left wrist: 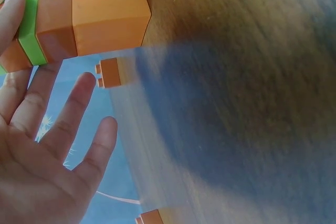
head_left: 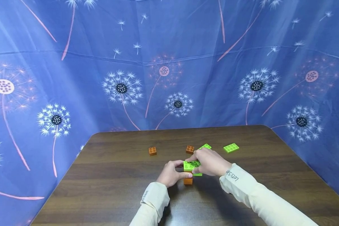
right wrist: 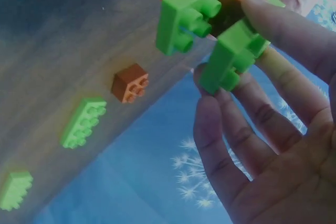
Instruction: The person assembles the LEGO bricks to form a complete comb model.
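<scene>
A stack of toy building bricks stands upright on the table. It has an orange brick [head_left: 188, 181] at the bottom, a darker orange brick [left wrist: 55, 22] above it, then a green plate [right wrist: 173, 22] sticking out to the right, and another orange brick [left wrist: 14, 57]. My left hand [head_left: 169, 174] grips the stack between thumb and fingers, the ring and little fingers spread free. At the top, my right hand [head_left: 211, 161] pinches a second green plate [right wrist: 223, 59] between thumb and fingers. How firmly this plate sits on the brick below is hidden by the fingers.
Behind the hands lie two loose orange bricks, a left one [head_left: 152, 151] and a middle one [head_left: 190, 149]. Two loose green plates, one partly hidden [head_left: 205, 146] and one farther right [head_left: 231, 147], lie on the wooden table [head_left: 110, 175]. A blue dandelion-print cloth [head_left: 203, 103] hangs behind.
</scene>
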{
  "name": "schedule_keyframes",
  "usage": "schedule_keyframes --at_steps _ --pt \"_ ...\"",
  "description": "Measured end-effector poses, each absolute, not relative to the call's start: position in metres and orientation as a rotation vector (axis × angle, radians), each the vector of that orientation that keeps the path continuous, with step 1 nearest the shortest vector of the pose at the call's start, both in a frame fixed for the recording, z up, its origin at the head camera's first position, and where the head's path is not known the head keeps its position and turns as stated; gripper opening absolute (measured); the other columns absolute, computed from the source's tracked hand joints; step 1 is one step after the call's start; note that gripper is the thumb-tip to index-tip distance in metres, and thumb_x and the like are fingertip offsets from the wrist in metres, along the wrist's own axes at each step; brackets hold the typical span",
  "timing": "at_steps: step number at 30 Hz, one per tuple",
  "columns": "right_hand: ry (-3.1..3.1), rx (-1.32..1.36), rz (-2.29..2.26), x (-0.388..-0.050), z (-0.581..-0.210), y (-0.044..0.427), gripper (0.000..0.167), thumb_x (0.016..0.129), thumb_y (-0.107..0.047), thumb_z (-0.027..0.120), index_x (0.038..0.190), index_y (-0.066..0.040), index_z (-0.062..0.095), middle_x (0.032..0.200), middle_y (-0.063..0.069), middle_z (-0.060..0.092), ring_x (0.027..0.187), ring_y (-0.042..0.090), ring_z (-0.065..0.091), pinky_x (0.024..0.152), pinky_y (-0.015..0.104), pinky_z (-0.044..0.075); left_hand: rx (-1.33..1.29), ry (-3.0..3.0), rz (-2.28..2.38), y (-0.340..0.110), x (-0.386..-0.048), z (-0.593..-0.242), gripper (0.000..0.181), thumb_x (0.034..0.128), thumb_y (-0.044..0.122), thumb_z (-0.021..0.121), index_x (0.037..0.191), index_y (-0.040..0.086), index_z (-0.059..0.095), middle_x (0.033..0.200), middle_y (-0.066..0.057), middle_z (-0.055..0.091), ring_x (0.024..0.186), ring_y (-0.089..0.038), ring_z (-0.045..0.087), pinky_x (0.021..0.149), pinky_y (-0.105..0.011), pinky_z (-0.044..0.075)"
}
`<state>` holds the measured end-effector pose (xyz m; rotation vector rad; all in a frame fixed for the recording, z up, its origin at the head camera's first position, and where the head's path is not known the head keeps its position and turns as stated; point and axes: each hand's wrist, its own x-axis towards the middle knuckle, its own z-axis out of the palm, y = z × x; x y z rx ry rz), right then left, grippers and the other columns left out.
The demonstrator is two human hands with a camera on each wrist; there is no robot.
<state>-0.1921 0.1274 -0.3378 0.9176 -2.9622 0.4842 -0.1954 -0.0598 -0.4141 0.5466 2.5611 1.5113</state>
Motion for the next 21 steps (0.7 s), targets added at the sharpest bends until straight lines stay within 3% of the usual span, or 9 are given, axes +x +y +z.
schedule_keyframes --at_steps 10,16,21 --pt "-2.865 0.945 0.648 -0.195 -0.361 0.140 0.042 0.078 -0.021 0.089 0.118 -0.016 0.077 0.109 -0.002 0.073 0.099 0.022 0.067 0.079 0.042 0.054 0.561 2.570 1.502 -0.059 -0.196 -0.416 0.035 0.0821 0.018 0.087 0.114 0.009 0.074 0.108 -0.003 0.075 0.108 -0.026 0.067 0.095 -0.048 0.051" --pt "-2.816 0.960 0.807 -0.197 -0.371 0.144 0.042 0.080 -0.022 0.088 0.119 -0.013 0.076 0.108 -0.004 0.074 0.100 0.019 0.066 0.084 0.039 0.053 0.509 2.625 1.449 -0.058 -0.196 -0.418 0.041 0.0818 0.024 0.087 0.118 0.009 0.074 0.114 -0.004 0.073 0.113 -0.032 0.061 0.097 -0.053 0.048" --pt "-2.825 0.919 0.972 -0.200 -0.375 0.147 0.041 0.081 -0.024 0.088 0.119 -0.017 0.075 0.111 -0.007 0.072 0.104 0.019 0.064 0.087 0.038 0.052 0.516 2.668 1.432 -0.057 -0.196 -0.418 0.041 0.0810 0.023 0.088 0.117 0.009 0.074 0.115 -0.005 0.073 0.114 -0.036 0.059 0.097 -0.056 0.047"
